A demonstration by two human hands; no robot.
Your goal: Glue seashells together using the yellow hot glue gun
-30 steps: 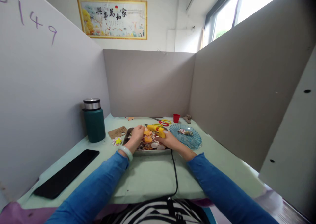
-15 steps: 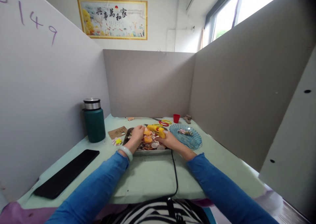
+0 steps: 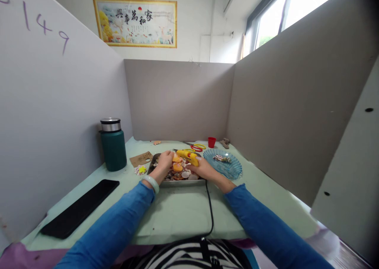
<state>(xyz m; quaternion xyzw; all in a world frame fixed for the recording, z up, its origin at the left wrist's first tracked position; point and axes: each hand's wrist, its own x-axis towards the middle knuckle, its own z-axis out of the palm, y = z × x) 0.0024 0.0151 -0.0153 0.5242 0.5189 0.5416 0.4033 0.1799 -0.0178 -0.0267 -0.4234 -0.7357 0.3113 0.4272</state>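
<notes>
A metal tray (image 3: 180, 181) full of shells stands in the middle of the green table. My left hand (image 3: 164, 162) hovers over its left side, pinching an orange shell (image 3: 177, 158). My right hand (image 3: 201, 167) grips a yellow glue gun (image 3: 187, 155), whose nozzle points left at that shell. The gun's black cord (image 3: 209, 205) runs back toward my body. More orange and pale shells (image 3: 181, 172) lie in the tray under both hands.
A blue shell-shaped glass dish (image 3: 223, 163) sits right of the tray. Behind are scissors (image 3: 196, 146) and a small red cup (image 3: 211, 142). A green flask (image 3: 112, 144), a brown card (image 3: 141, 158) and a black phone (image 3: 79, 207) lie left. Grey partitions enclose the table.
</notes>
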